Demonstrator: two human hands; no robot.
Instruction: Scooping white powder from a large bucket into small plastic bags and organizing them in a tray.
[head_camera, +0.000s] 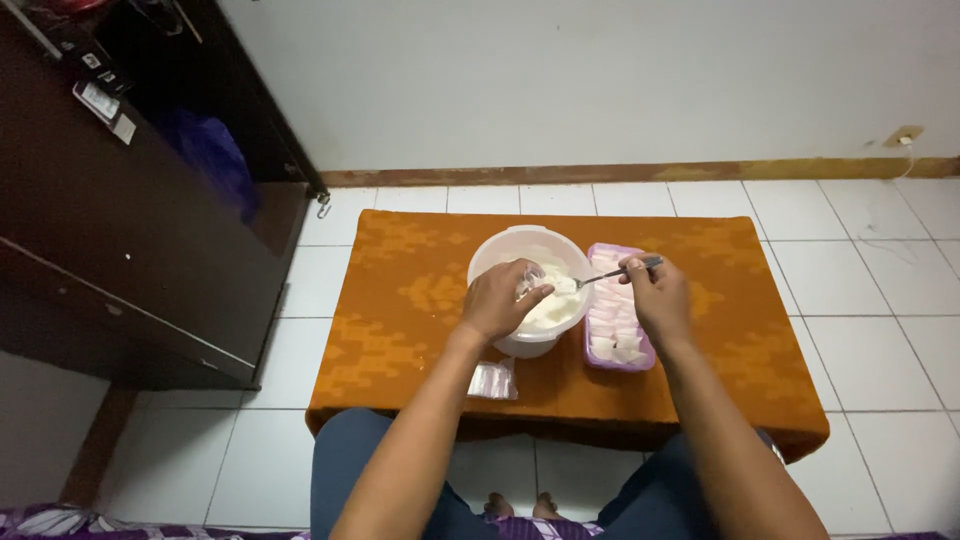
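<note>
My left hand (497, 300) pinches a small clear plastic pouch (527, 279) over the white bowl (528, 290) of pale creamy mix, mid-bench (420, 300). My right hand (658, 297) grips a metal spoon (612, 272), its tip at the pouch mouth. Right of the bowl, a purple tray (620, 307) looks nearly full of filled pouches; spare empty pouches (494, 380) lie near the bench's front edge, so filling seems well along.

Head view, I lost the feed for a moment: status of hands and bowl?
Left hand holds small clear bag over white bowl. Right hand holds spoon, tip at bag. Filled tray beside bowl. Nothing in the way.
</note>
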